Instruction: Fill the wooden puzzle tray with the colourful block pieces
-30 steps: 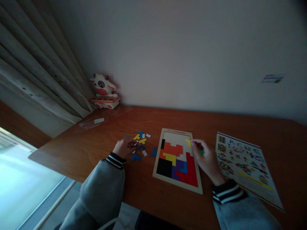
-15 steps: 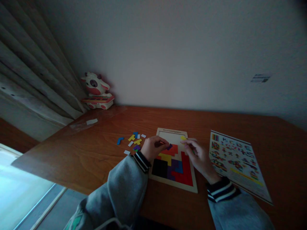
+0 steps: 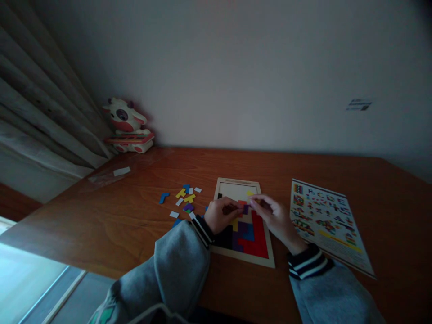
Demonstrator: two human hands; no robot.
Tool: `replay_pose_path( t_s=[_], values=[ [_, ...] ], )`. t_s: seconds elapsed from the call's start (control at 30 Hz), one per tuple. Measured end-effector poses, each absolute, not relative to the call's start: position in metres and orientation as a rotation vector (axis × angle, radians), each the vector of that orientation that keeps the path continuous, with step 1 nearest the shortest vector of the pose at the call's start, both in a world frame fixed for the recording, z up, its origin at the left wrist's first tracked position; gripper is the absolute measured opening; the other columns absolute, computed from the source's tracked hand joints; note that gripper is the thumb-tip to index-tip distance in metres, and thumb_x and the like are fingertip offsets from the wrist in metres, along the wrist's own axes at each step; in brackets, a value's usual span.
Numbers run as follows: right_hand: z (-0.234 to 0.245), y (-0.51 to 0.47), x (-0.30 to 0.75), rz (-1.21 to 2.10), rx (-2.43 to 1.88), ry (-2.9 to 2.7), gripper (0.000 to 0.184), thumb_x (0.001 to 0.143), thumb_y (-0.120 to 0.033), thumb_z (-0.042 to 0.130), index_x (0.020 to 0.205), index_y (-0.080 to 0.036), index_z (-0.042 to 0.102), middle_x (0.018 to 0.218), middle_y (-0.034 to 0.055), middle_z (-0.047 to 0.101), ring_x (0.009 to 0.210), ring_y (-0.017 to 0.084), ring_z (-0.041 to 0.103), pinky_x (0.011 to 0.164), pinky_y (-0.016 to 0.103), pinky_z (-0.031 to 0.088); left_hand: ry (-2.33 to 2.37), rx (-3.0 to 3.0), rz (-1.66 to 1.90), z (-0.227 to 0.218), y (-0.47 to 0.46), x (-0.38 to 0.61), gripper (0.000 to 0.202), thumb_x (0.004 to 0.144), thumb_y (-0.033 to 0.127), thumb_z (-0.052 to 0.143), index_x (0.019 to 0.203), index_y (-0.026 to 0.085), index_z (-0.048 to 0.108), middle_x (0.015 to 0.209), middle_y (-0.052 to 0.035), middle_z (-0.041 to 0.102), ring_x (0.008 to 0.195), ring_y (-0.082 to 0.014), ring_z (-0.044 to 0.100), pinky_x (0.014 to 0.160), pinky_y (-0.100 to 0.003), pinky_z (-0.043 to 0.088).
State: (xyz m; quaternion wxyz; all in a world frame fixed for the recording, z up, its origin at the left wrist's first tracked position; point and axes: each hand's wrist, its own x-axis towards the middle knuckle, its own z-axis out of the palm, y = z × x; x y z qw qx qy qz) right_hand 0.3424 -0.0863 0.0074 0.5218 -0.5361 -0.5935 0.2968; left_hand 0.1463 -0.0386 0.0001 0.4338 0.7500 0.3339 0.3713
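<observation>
A wooden puzzle board (image 3: 241,257) lies on the table under both hands, partly filled with red, black, blue, purple and yellow flat pieces. My left hand (image 3: 220,217) reaches over its left side, thumb and forefinger pinched on a small purple puzzle piece (image 3: 246,209) above the middle. From the right comes my right hand (image 3: 276,220), its fingertips closed at a yellow puzzle piece (image 3: 250,193) just beyond the purple one. The fingers hide part of the yellow piece. Near the board's top, the pale tray bottom shows.
Several loose yellow, white, blue and purple pieces (image 3: 189,199) lie left of the board. A printed pattern sheet (image 3: 329,227) is on the right. At the back left stands a cow-shaped toy keyboard (image 3: 131,130) by the curtain (image 3: 43,108), with a white scrap (image 3: 122,171) in front.
Both hands have drawn closer together over the board. The purple piece has shifted right, and the yellow piece slightly left with my right hand. The whole view has shifted slightly.
</observation>
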Motion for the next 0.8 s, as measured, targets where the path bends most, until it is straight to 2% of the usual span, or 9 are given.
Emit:
replay_pose_path(
  t_s=[0.27,0.4,0.57,0.8],
  values=[
    [-0.002,-0.077,0.355,0.674,-1.262,-1.158,0.048,0.078,-0.054,0.069,0.112,-0.021,0.058,0.112,0.0121,0.07,0.085,0.022,0.071,0.081,0.041,0.058,0.921,2.225,0.916,0.006,-0.041,0.141,0.008,0.083,0.023,0.068,0.088,0.019,0.073,0.083,-0.0031,0.074,0.072,-0.0144,0.066,0.07,-0.024,0.052],
    [-0.001,-0.077,0.354,0.693,-1.303,-1.184,0.045,0.079,-0.055,0.067,0.107,-0.02,0.061,0.106,0.0111,0.071,0.084,0.022,0.07,0.08,0.04,0.058,0.91,2.309,0.864,0.006,-0.041,0.142,0.008,0.085,0.025,0.068,0.085,0.019,0.073,0.081,-0.0016,0.074,0.071,-0.0145,0.065,0.069,-0.024,0.05],
    [-0.002,-0.077,0.354,0.662,-1.335,-1.197,0.046,0.08,-0.057,0.065,0.107,-0.02,0.063,0.108,0.0101,0.07,0.092,0.023,0.068,0.083,0.039,0.055,0.857,2.449,0.85,-0.001,-0.038,0.144,0.007,0.086,0.025,0.068,0.085,0.019,0.072,0.083,-0.0016,0.075,0.077,-0.016,0.067,0.078,-0.028,0.048],
    [-0.002,-0.078,0.354,0.646,-1.361,-1.23,0.046,0.08,-0.057,0.064,0.107,-0.021,0.063,0.11,0.0107,0.07,0.092,0.024,0.066,0.084,0.04,0.054,0.829,2.671,0.865,-0.004,-0.041,0.145,0.016,0.086,0.037,0.069,0.086,0.022,0.073,0.088,-0.0028,0.073,0.081,-0.0186,0.063,0.076,-0.031,0.046]
  ],
)
